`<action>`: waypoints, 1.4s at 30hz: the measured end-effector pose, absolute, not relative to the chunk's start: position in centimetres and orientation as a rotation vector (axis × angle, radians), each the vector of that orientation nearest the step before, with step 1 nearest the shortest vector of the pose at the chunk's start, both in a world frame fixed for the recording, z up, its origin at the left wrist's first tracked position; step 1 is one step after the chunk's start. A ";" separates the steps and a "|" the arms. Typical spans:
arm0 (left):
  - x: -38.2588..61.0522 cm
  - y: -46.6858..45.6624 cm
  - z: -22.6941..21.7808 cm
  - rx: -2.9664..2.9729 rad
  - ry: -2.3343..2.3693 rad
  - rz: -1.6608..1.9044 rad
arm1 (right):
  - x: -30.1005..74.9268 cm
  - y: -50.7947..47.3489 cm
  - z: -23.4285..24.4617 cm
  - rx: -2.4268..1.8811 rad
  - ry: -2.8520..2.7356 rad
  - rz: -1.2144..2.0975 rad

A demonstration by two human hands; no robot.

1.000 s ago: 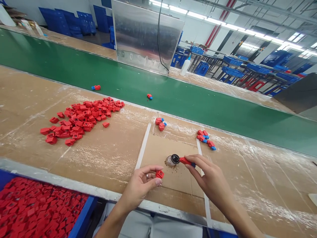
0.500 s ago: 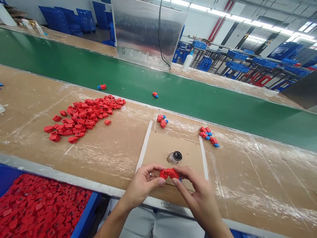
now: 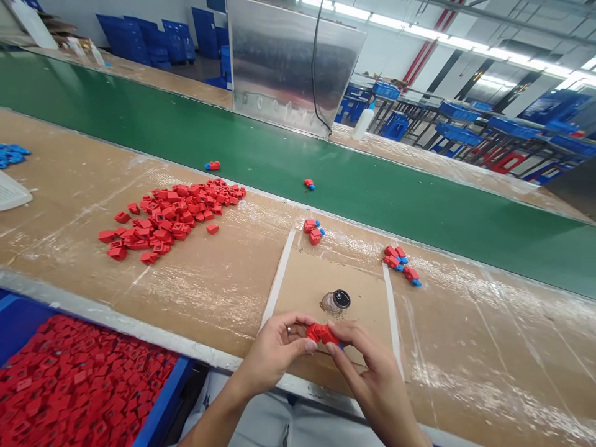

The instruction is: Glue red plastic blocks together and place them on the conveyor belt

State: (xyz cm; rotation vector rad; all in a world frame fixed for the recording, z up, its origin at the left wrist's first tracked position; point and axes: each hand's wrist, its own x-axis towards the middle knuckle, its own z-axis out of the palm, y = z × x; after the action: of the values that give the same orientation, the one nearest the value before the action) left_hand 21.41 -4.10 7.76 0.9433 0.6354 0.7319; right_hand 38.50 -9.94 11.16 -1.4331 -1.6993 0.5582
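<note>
My left hand (image 3: 272, 354) pinches a small red plastic piece (image 3: 313, 332) between thumb and fingertips. Against it, a red block-shaped plastic part (image 3: 328, 334) is gripped by my right hand (image 3: 375, 366). A bit of blue shows under the right fingers; the rest of that end is hidden. Just beyond my hands, a small clear jar with a black lid (image 3: 341, 299) stands on a cardboard sheet (image 3: 298, 279). Two red-and-blue pieces (image 3: 315, 236) lie at the sheet's far edge, and several more (image 3: 393, 261) lie at its right corner.
A heap of red parts (image 3: 172, 211) covers the table's left middle. The blue bin (image 3: 172, 397) at lower left holds many red parts. Two red-and-blue pieces sit on the green belt (image 3: 261, 161). Blue parts (image 3: 12, 155) lie far left. A white bottle (image 3: 364, 122) stands behind the belt.
The view has swung slightly left, so the scene sits further right and more blue parts show. The two red pieces in my hands look closer together.
</note>
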 end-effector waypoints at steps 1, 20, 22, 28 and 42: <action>21.4 -4.1 7.7 0.948 0.644 0.732 | 38.5 -10.0 11.1 -1.430 -1.708 0.561; 21.6 -4.3 7.7 0.975 0.700 0.666 | 39.0 -10.3 11.2 -1.471 -1.853 0.529; 21.6 -4.3 7.8 1.018 0.685 0.620 | 39.0 -10.4 11.2 -1.470 -1.847 0.502; 21.4 -4.3 7.9 1.111 0.682 0.556 | 38.6 -10.5 10.8 -1.442 -1.870 0.580; 21.0 -4.4 6.9 1.180 0.680 0.513 | 38.1 -10.0 11.2 -1.429 -1.940 0.561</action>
State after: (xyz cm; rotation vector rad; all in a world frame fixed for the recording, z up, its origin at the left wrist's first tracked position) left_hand 20.98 -4.41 6.90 1.1798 0.6795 0.5129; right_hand 38.09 -10.04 11.21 -1.4292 -1.9399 0.5607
